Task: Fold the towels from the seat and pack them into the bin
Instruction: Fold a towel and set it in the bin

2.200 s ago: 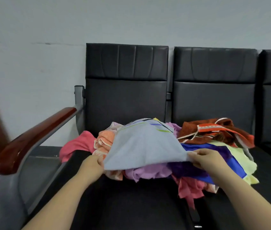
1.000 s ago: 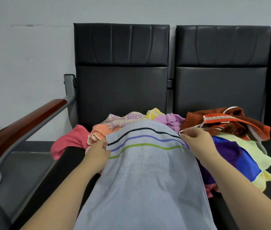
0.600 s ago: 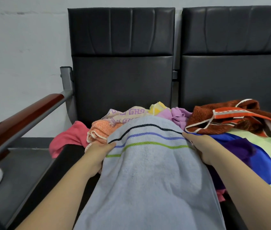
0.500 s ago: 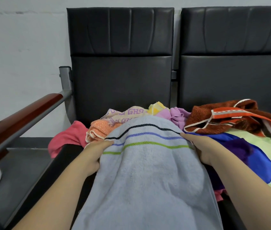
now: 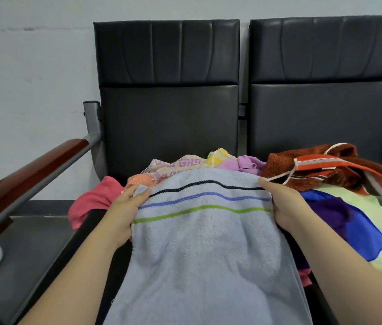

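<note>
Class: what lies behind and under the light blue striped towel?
Behind its far edge peek an orange towel, a beige purple-patterned towel, a yellow towel and a lilac towel. What lies directly under the light blue towel is covered.

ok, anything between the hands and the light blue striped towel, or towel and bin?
Nothing: left hand and right hand grip the light blue striped terry towel. Bin is out of view, so that path is unknown.
</note>
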{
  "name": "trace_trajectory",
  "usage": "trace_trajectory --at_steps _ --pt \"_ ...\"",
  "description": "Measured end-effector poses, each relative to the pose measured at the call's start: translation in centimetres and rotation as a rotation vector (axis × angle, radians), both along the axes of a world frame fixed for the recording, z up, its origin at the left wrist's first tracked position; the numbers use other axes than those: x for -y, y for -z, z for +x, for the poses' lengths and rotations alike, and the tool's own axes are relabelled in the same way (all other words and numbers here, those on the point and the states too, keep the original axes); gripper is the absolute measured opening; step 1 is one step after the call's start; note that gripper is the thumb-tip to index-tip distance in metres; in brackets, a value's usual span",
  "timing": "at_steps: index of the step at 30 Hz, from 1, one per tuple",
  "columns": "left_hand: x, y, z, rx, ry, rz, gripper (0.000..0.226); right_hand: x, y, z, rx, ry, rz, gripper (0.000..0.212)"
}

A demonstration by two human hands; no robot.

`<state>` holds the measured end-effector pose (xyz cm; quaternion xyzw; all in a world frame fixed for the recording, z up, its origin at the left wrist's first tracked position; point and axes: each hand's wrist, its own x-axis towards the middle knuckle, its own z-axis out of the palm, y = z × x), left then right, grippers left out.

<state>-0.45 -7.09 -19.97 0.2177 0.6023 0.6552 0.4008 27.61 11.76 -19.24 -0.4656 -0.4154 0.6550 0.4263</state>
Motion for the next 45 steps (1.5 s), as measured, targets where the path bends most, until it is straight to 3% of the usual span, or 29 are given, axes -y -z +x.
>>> trace_trajectory --at_steps 7,9,12,15,20,26,31,34,38,40,42,45 --pt "1.2 -1.8 0.4 -0.095 -0.014 0.018 0.020 1.9 -3.5 0.7 -0.121 -0.020 0.057 0.024" --pt "1.5 -2.2 0.8 -0.128 -0.040 0.011 0.015 2.8 -4.3 0.5 -0.088 -0.020 0.088 0.027" --pt "2.3 -2.8 1.2 -0.131 -0.039 -0.020 0.023 4.5 -5.9 0.9 0.020 0.020 0.205 0.007" --pt "3.3 -3.5 1.4 -0.200 -0.044 -0.028 0.024 5.5 -7.5 2.2 0.087 0.079 0.310 0.007" --pt "5.0 -6.9 2.4 -0.190 -0.111 0.119 0.018 7.0 -9.6 5.0 0.064 0.117 0.406 0.033" --pt "5.9 -13.2 5.1 -0.228 -0.088 0.263 0.022 9.5 -14.5 8.8 -0.092 0.125 0.498 0.021" --pt "7.0 -20.0 7.1 -0.271 -0.045 0.486 0.017 10.6 -18.1 11.0 -0.318 0.147 0.581 0.029" --pt "7.7 -19.5 7.6 -0.245 -0.016 0.461 0.019 10.5 -16.9 11.4 -0.355 0.141 0.550 0.040" --pt "7.1 -16.9 7.4 -0.235 -0.046 0.340 0.021 9.9 -15.0 11.1 -0.328 0.068 0.438 0.035" --pt "6.3 -15.5 6.7 -0.398 -0.099 0.251 0.029 9.3 -14.6 10.8 -0.272 0.055 0.435 0.032" --pt "5.5 -13.9 5.8 -0.738 -0.153 0.078 0.029 8.7 -14.3 10.4 -0.248 0.074 0.427 0.029" --pt "4.5 -11.7 4.9 -1.066 -0.122 -0.117 0.010 7.8 -12.8 9.8 -0.210 0.104 0.373 0.025"
